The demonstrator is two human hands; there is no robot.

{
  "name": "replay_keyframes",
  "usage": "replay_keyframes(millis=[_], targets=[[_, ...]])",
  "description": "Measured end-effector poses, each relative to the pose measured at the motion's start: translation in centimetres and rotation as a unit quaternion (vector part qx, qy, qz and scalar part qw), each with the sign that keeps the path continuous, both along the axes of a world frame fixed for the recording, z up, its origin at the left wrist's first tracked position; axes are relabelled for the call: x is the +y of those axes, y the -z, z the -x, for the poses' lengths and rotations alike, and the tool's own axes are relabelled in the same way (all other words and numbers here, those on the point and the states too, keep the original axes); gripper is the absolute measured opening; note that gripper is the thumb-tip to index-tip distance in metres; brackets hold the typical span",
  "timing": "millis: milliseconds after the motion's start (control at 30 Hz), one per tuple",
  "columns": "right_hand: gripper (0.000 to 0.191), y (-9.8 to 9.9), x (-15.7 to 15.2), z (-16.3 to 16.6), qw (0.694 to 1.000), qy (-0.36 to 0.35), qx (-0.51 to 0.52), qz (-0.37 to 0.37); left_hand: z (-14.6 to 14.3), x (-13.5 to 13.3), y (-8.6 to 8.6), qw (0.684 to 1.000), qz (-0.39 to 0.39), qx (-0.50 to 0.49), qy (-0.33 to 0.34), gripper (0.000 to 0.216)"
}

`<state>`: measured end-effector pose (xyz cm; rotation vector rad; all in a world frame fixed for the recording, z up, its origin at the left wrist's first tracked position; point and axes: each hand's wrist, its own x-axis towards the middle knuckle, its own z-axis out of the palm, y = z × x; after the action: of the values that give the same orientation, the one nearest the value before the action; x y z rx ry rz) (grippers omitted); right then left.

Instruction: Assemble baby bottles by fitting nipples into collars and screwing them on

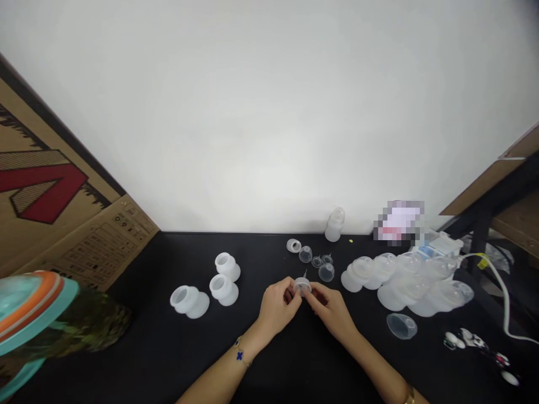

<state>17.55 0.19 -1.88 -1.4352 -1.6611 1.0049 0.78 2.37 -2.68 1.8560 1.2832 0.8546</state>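
Behind the black counter (261,252) stands a plain white wall (252,140), and near the middle of the counter the left hand (278,304) and the right hand (332,310) grip one small clear cap (302,285) between them, a thin stem (305,274) sticking up from it. If either pinch slackens or presses unevenly, the cap could slip loose and roll among the clear domes (326,272) just beyond (similar enough, perhaps, to be confused). Swinging the right forearm (368,356) outward might also knock the clear cover (402,326) near the bottles (393,295).
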Motion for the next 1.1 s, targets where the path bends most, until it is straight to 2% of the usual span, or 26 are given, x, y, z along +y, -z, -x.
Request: replay_keyframes(millis=[300,800,1100], targets=[[0.031,-0.32,-0.29,0.17,1.000,0.001,-0.015,-0.021,-0.08,-0.23,-0.16,1.000,-0.014,0.015,-0.011,0.020],[0.033,-0.49,-0.66,0.30,0.999,0.010,-0.038,-0.038,-0.19,-0.63,-0.98,0.999,-0.027,0.010,-0.017,0.022],[0.038,-0.27,-0.51,0.24,0.997,0.011,-0.064,-0.049,-0.08,-0.60,-0.68,0.999,-0.037,0.008,-0.008,0.028]])
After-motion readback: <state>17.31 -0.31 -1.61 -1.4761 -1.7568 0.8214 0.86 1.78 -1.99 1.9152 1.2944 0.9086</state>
